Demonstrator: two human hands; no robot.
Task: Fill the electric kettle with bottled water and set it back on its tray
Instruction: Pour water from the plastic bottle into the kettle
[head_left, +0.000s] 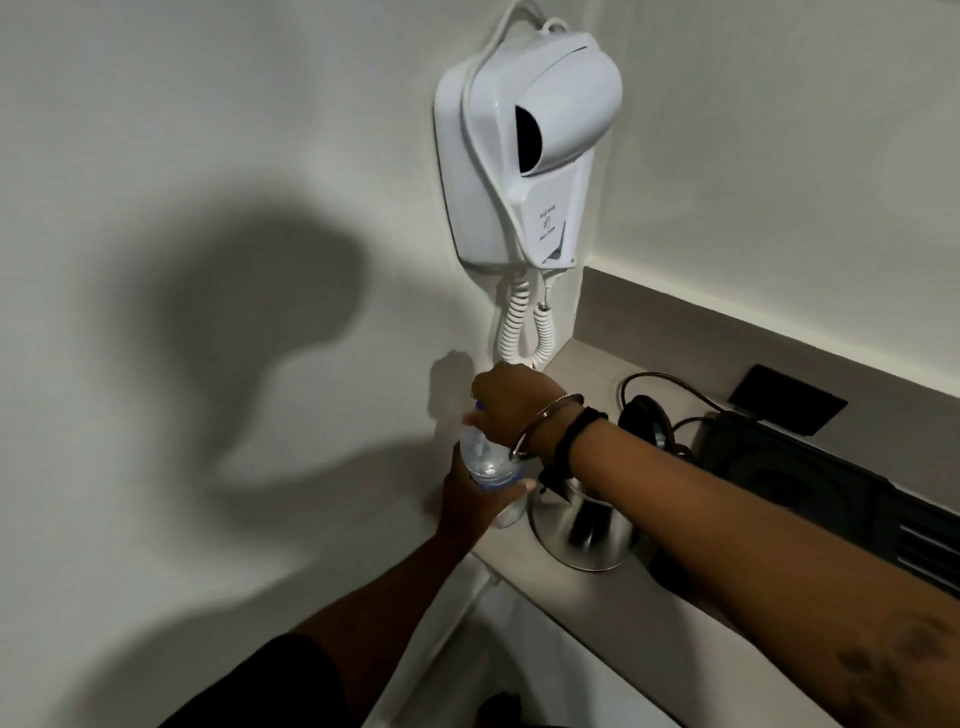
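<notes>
Nearest the lens, both forearms reach toward the water bottle (488, 462), which stands upright on the table (519, 561), just left of the steel kettle (584, 530). Left hand (470, 499) is wrapped tight around the bottle's body; right hand (511, 405) is curled over its top, where the blue cap (478, 406) peeks out. Judging by this, the cap is being unscrewed: keep the body steady without squeezing, and twist only at the top. Beyond the kettle sits the dark tray (789, 478).

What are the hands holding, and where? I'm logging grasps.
Both hold the water bottle: left hand around its body, right hand over its cap.
</notes>
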